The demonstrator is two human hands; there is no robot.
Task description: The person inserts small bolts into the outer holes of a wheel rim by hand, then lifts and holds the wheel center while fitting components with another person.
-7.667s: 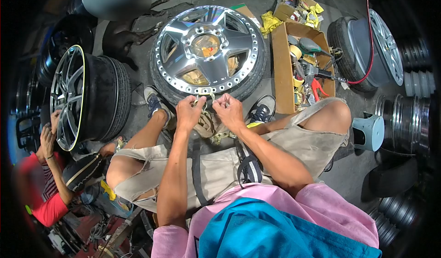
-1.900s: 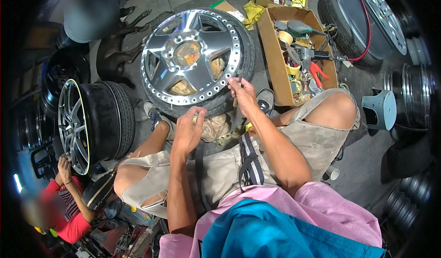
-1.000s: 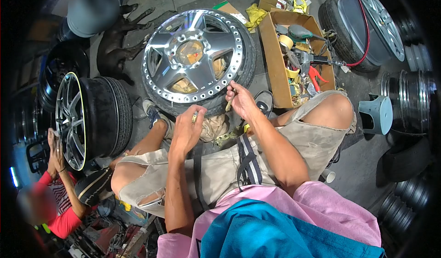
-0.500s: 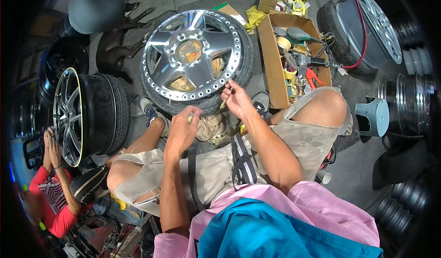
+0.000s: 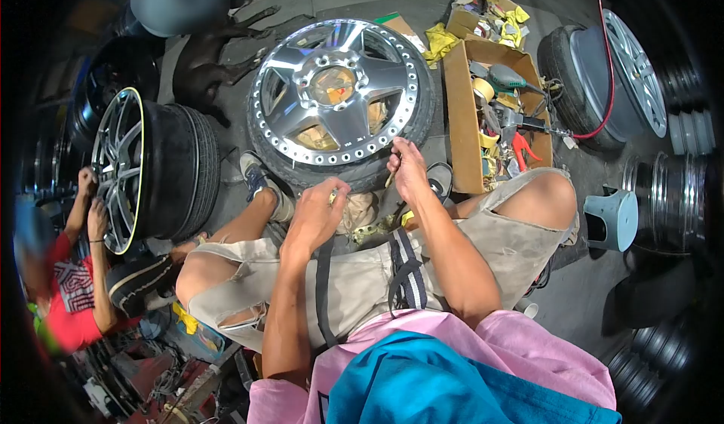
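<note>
Wheel (image 5: 348, 126), polished, lies face up on a tyre (image 5: 427, 111), straight ahead of the seated person. Right hand (image 5: 407, 169) is at the wheel's near-right edge, fingers pinched on a thin strip (image 5: 389, 179), fingertips close to the rim; contact unclear. Left hand (image 5: 318, 207) sits just short of the wheel's near edge, apart from it, fingers curled; small yellowish bit shows at the fingers, can't tell if gripped. Cardboard box (image 5: 460, 122) of tools right of wheel, red-handled tool (image 5: 522, 149) inside. Second wheel (image 5: 119, 171) stands upright left of it, co-worker's hands (image 5: 98, 220) beside that one.
</note>
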